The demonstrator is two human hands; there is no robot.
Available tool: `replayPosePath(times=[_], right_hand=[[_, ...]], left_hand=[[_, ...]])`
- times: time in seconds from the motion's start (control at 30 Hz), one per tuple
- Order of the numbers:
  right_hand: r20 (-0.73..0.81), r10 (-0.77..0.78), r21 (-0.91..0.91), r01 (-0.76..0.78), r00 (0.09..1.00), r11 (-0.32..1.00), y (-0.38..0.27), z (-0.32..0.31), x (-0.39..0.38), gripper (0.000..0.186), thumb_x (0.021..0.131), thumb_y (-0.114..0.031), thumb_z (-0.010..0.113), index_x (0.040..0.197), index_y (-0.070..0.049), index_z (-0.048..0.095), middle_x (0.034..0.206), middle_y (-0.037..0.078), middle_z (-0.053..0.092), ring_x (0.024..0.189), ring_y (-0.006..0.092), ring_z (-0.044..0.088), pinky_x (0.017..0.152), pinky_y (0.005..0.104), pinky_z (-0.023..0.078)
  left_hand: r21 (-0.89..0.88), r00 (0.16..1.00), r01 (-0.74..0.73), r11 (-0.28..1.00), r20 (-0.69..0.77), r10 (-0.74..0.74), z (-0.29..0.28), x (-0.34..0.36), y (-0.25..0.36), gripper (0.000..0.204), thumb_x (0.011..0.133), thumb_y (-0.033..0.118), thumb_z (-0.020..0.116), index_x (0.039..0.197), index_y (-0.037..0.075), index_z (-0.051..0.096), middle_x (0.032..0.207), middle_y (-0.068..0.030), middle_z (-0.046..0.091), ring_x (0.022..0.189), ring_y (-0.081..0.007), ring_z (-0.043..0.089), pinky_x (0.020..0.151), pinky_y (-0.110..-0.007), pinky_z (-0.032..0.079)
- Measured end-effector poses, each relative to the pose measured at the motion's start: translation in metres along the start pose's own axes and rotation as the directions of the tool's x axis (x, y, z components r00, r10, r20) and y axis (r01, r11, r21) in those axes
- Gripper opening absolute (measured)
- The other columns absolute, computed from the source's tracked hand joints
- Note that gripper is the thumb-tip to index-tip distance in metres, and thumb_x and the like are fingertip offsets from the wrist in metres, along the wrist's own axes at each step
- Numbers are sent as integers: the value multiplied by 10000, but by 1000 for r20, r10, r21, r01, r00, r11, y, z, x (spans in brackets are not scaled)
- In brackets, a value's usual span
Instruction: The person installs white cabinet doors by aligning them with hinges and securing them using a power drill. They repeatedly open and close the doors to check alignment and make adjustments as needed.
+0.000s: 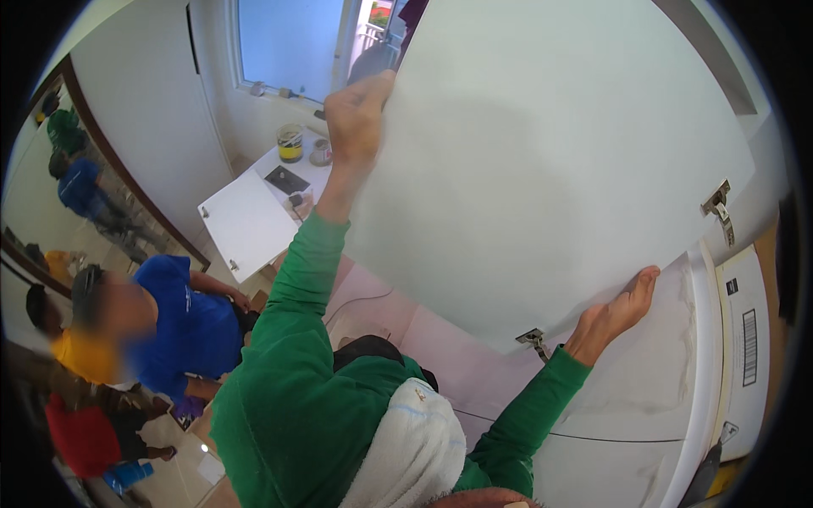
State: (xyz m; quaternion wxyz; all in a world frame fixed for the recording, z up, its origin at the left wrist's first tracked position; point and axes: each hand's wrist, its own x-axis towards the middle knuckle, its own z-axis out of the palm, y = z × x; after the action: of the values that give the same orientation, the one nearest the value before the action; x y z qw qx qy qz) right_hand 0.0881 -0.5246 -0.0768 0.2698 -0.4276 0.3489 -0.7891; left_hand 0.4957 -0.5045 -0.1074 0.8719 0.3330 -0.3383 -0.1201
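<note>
White and smooth, a large panel (542,161) fills the upper middle and right of the frame, lifted between the two hands. At its left edge, upper centre, the left hand (359,118) curls its grip closed, pinching the rim. Toward lower right, the right hand (616,311) sits at the lower edge, fingers extended close together; I cannot tell from here whether its grip pinches anything. Metal hinges show at the panel's right (718,203) and bottom (532,339). Green sleeves (305,271) run down to a pale towel (411,449) at bottom centre. Left of the left forearm, a smaller white panel (248,222) lies just beside a white tabletop (317,179) bearing a jar (290,144), with a blue-tinted window (292,46) above. Over at lower left are people in blue (195,322), yellow and red shirts (82,436). A labelled white package (745,334) stands at far right.
</note>
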Motion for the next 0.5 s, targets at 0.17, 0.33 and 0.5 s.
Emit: replayPosePath(times=[0.17,0.33,0.5], right_hand=[[134,67,58,-75,989,995,4,-5,9,420,1185,-322,544,1345,56,632,1323,75,613,1229,199,583,1135,361,485],[106,145,69,-153,984,986,-2,-1,2,391,1183,-260,520,1370,69,620,1337,79,618,1227,198,591,1134,353,488],[112,149,118,-162,982,980,1,-4,-3,447,1188,-286,531,1411,90,626,1378,98,638,1229,202,616,1164,365,485]], left_hand=[[53,997,-47,997,-63,50,-6,-22,25,245,1038,148,759,1029,-86,829,895,20,748,809,-73,603,731,-264,481],[112,994,-58,992,-89,69,-10,-33,38,234,1043,164,770,1004,-52,850,838,25,708,744,-60,562,677,-247,420],[209,993,-74,975,-75,91,-27,-38,37,268,1046,182,738,1037,-65,839,883,20,753,826,-89,613,759,-286,484]])
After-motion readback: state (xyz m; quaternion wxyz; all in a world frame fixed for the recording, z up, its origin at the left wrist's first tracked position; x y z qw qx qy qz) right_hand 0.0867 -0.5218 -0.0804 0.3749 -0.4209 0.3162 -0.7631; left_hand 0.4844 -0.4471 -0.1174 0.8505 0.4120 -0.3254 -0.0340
